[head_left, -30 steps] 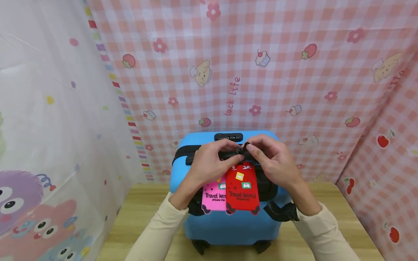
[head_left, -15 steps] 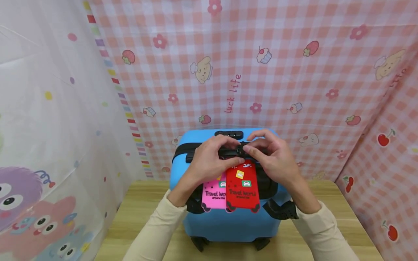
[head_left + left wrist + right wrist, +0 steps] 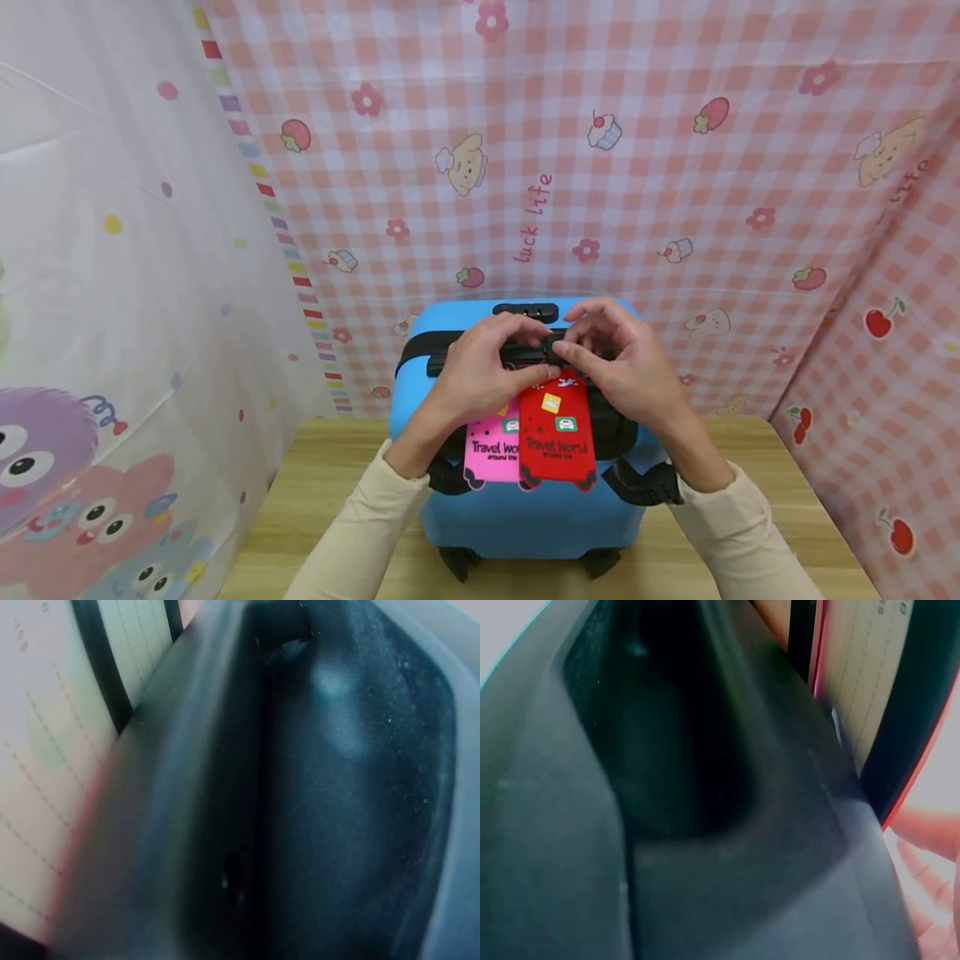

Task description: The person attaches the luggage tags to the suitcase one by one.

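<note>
A blue suitcase (image 3: pixel 534 525) lies in the head view with its black carry handle (image 3: pixel 517 354) facing up. Two luggage tags hang over the handle side, a pink one (image 3: pixel 491 454) partly covered by a red one (image 3: pixel 557 433). My left hand (image 3: pixel 480 367) pinches the red tag's black strap (image 3: pixel 552 346) at the handle, thumb below and fingers above. From the other side my right hand (image 3: pixel 626 358) pinches the same strap between thumb and fingers. The fingertips hide most of the strap's fastening. Both wrist views are mostly filled by the dark handle recess (image 3: pixel 352 787).
The suitcase lies on a wooden tabletop (image 3: pixel 322 492). A black combination lock (image 3: pixel 525 312) sits at its far edge, and dark wheels (image 3: pixel 600 562) stick out at the near side. Checked cloth (image 3: pixel 420 200) hangs behind; a white printed curtain (image 3: pixel 187 308) stands left.
My right thumb and fingers have shifted slightly left and down along the strap, and its end no longer stands up. My left hand stays nearly in place.
</note>
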`<state>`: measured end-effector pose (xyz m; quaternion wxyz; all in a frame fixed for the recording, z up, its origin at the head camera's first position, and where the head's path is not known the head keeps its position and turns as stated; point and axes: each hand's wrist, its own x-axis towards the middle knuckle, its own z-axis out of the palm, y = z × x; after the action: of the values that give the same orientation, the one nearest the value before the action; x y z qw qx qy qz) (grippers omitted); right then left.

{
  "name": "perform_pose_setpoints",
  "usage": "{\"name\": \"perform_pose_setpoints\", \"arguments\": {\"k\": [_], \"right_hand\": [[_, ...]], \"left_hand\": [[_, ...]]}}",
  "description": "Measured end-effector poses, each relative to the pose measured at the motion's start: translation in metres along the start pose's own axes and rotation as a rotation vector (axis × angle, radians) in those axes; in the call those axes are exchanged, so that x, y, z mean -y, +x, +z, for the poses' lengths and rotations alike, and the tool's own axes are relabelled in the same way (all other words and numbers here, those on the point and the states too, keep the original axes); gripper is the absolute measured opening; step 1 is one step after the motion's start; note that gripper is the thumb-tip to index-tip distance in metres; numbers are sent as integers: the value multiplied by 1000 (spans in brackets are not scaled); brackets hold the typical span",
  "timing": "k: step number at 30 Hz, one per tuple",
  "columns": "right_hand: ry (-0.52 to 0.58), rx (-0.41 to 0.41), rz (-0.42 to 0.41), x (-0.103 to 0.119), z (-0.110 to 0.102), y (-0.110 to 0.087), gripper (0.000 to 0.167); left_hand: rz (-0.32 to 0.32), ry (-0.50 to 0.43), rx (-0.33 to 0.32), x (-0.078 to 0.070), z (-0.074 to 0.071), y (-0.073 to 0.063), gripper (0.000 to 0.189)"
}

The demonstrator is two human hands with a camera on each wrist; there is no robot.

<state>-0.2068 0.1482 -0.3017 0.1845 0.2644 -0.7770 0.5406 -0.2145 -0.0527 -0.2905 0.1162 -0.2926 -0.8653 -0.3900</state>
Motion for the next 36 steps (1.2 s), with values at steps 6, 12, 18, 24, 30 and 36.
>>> {"name": "perform_pose_setpoints", "arguments": {"k": [6, 12, 18, 24, 30, 36], "right_hand": [[-4, 15, 8, 1, 1, 1, 20], [-30, 33, 28, 3, 0, 1, 14], [-22, 57, 37, 4, 0, 1, 14], [-20, 83, 39, 5, 0, 0, 13], [-29, 86, 45, 6, 0, 0, 12], [-23, 97, 44, 5, 0, 0, 11]], "left_hand": [[14, -12, 9, 2, -1, 0, 39], [9, -45, 26, 2, -1, -1, 41], [5, -61, 30, 2, -1, -1, 40], [6, -76, 23, 2, -2, -2, 39], [3, -97, 24, 3, -1, -3, 37], [12, -106, 22, 4, -1, -3, 36]]}}
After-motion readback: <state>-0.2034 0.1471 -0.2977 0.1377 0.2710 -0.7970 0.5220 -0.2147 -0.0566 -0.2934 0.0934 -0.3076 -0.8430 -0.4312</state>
